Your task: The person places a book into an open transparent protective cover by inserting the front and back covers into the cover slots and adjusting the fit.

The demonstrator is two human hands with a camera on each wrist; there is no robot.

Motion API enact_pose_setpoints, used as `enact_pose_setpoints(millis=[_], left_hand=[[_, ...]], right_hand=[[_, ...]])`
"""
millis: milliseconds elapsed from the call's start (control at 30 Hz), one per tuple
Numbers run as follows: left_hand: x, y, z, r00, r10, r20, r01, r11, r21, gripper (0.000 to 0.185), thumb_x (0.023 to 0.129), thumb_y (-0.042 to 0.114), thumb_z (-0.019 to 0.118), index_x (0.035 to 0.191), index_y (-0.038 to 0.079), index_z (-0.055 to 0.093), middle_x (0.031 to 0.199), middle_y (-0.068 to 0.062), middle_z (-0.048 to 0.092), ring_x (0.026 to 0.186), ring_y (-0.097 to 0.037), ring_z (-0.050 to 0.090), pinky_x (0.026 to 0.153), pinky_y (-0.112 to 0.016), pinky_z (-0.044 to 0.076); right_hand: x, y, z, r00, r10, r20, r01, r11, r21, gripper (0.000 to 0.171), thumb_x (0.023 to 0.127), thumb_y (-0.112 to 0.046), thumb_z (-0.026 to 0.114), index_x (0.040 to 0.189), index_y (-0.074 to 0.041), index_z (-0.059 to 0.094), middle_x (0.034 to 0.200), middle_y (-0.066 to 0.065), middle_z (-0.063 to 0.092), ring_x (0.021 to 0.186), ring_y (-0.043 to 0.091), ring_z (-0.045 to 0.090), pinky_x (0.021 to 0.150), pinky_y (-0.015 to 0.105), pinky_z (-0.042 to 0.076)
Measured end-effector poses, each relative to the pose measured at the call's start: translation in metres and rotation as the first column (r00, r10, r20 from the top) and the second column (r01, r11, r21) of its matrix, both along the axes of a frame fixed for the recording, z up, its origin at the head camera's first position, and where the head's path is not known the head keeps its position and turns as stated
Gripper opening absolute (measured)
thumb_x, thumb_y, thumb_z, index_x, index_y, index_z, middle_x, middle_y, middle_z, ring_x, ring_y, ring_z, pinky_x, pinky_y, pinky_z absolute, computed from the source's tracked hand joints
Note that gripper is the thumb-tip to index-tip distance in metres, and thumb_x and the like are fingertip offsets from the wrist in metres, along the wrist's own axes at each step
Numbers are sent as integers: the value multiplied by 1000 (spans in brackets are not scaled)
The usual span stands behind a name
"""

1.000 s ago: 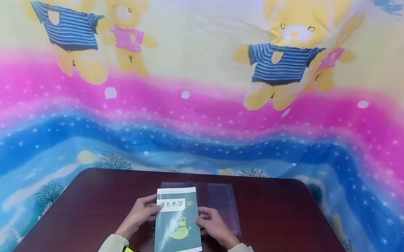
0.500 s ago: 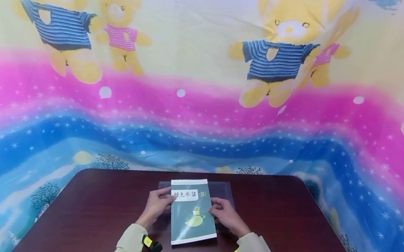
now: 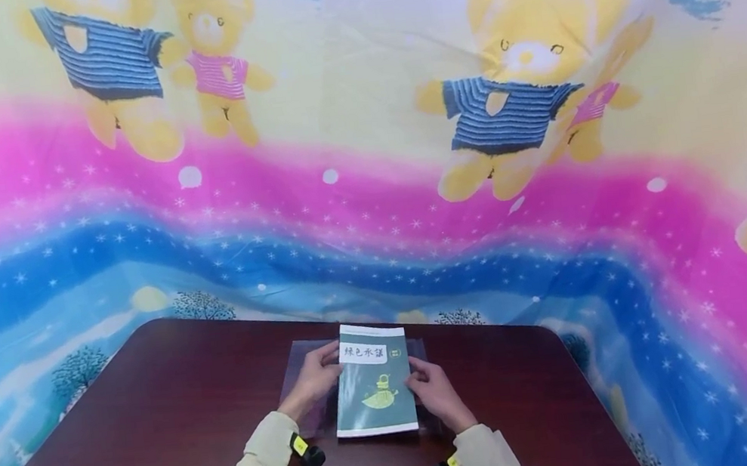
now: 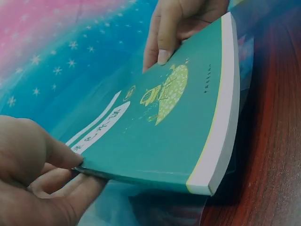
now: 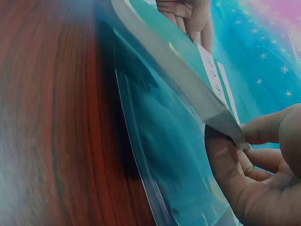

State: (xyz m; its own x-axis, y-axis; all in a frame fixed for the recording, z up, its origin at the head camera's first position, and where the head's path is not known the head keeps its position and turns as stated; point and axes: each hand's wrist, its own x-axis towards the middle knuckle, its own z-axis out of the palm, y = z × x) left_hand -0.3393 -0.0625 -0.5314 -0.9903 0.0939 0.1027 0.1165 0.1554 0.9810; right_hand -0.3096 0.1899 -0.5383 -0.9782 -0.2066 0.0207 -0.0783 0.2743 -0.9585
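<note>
A green paperback book (image 3: pixel 375 388) with white bands and a yellow-green leaf-like drawing on its cover is held up in both hands. My left hand (image 3: pixel 317 379) pinches its left edge, thumb on the cover and fingers beneath, as the left wrist view shows. The opposite edge is gripped by my right hand (image 3: pixel 437 393), with fingers under the book in the right wrist view. Beneath the book lies a clear plastic book cover (image 5: pixel 160 141), spread flat and sticking out on both sides; its middle is hidden by the book.
The dark reddish-brown table (image 3: pixel 161 422) has rounded far corners. Behind it hangs a cloth backdrop (image 3: pixel 361 249) printed with bears and snowflakes, close to the table's far edge. Each wrist wears a small black camera (image 3: pixel 311 456) with a yellow tag.
Both hands have carried the book to the right and away from me, over the plastic cover. More of the cover now shows to the left of the book.
</note>
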Motion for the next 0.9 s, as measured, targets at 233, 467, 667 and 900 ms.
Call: enact_pose_setpoints(millis=[233,467,667,900], left_hand=[[2,9,4,993,-78,-91,62,983,-171,57,95,-10,58,150,-10,41,142,-33,53,98,-37,73,70,-37,60],[-4,19,1,989,-52,-138,20,974,-224,54,94,-8,61,147,-8,47,140,-30,56,85,-28,72,63,-31,56],[-8,26,-3,991,-20,-133,-17,964,-267,52,94,-8,62,145,-6,51,140,-28,58,84,-24,71,63,-30,55],[-14,30,-8,985,-51,-164,-8,939,-343,49,94,-8,62,142,-9,52,137,-29,60,85,-25,72,61,-30,55]], right_hand=[[-2,10,0,1000,-23,-7,24,998,66,55,104,-6,52,154,8,34,105,18,68,90,22,71,74,39,62],[-8,17,6,999,-42,-12,43,995,88,54,101,-4,52,153,7,38,100,17,68,85,22,70,70,39,62],[-11,18,7,999,-53,-6,53,989,137,55,100,-4,53,152,8,38,101,17,69,82,21,70,68,38,61],[-12,19,3,997,-76,0,74,975,209,57,99,-4,60,150,12,39,101,15,68,84,20,68,69,37,60]])
